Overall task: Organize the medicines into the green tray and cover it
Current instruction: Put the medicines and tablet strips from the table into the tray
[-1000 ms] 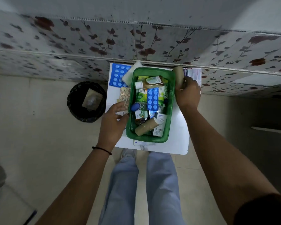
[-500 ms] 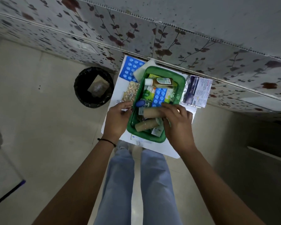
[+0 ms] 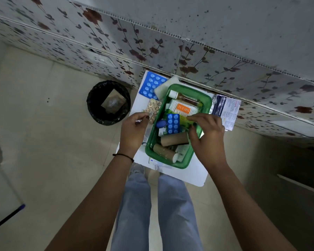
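Green tray (image 3: 206, 104) sits mid-frame on white desk (image 3: 192, 175), uncovered, packed with blue pill strip (image 3: 173, 123), brown bottle (image 3: 186, 98), two cardboard rolls (image 3: 174, 139). Right hand (image 3: 208, 135) over tray's right edge, grip loosely curled, holding nothing visible. Left hand (image 3: 133, 130) at tray's left, grip pinching small strip (image 3: 145, 113). Big blue pill sheet (image 3: 151, 86) and leaflet pack (image 3: 226, 110) lie outside tray.

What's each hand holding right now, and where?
Left hand pinches a small foil strip at its near end. Right hand rests over the green tray; whether it grips anything cannot be told.

One green tray (image 3: 206, 104), two blue blister packs (image 3: 173, 123), two brown rolls (image 3: 174, 139), one black bin (image 3: 108, 103)
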